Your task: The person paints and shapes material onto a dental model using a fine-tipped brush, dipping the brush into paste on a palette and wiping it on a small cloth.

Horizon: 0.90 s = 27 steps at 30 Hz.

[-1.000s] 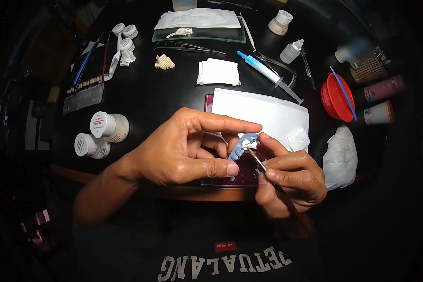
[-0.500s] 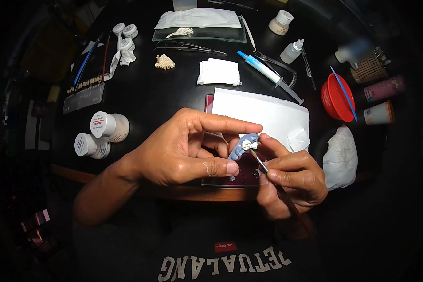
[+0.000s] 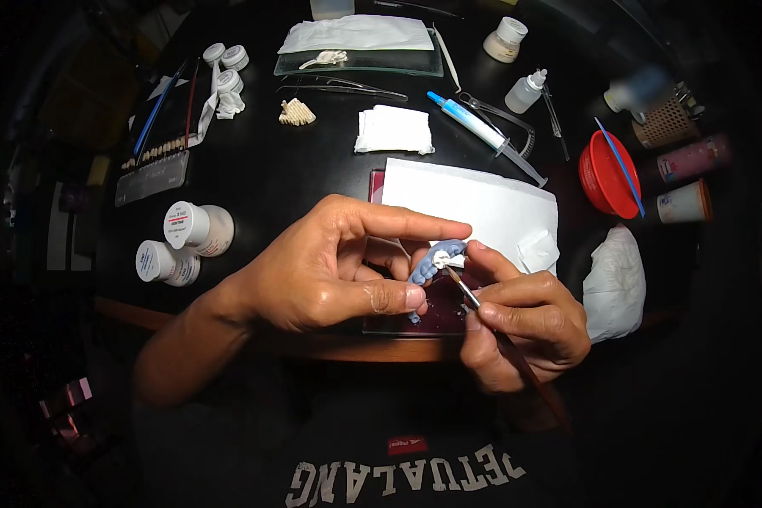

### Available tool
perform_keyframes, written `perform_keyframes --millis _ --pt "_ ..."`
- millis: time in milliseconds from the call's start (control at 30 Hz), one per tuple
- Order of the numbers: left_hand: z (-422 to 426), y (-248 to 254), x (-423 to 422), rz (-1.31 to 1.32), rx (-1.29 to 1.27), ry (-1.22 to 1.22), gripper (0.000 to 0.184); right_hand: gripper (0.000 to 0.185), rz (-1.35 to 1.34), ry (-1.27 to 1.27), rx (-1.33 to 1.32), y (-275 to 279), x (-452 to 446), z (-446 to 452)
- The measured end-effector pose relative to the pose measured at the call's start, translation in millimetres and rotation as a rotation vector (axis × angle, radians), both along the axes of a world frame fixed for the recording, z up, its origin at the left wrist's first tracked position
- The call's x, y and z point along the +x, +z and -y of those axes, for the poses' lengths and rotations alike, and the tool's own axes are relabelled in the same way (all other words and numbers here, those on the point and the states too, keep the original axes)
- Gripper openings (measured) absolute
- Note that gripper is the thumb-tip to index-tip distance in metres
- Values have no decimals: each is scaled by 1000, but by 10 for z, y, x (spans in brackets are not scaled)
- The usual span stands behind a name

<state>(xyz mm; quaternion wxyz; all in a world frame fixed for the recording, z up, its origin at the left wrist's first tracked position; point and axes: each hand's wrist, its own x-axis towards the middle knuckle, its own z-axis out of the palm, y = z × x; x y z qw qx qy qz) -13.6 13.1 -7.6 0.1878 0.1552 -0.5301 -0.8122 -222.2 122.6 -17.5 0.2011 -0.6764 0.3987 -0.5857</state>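
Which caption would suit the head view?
Left fingers hold a blue dental model while right fingers hold a brush close to its white part.

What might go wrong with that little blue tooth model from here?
The left hand holds the blue tooth model between fingers and thumb, so it could slip onto the dark red surface below. The right hand has the brush tip close to the white material on the model; a small jolt might smear it.

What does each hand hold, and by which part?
Left hand: blue tooth model, by its edges, between thumb and index finger. Right hand: brush, by its handle.
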Motion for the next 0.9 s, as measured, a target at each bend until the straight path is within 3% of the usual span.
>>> perform_keyframes --millis 900 --pt "-31 3 -7 -47 54 15 57 23 -21 8 -1 0 -8 -12"
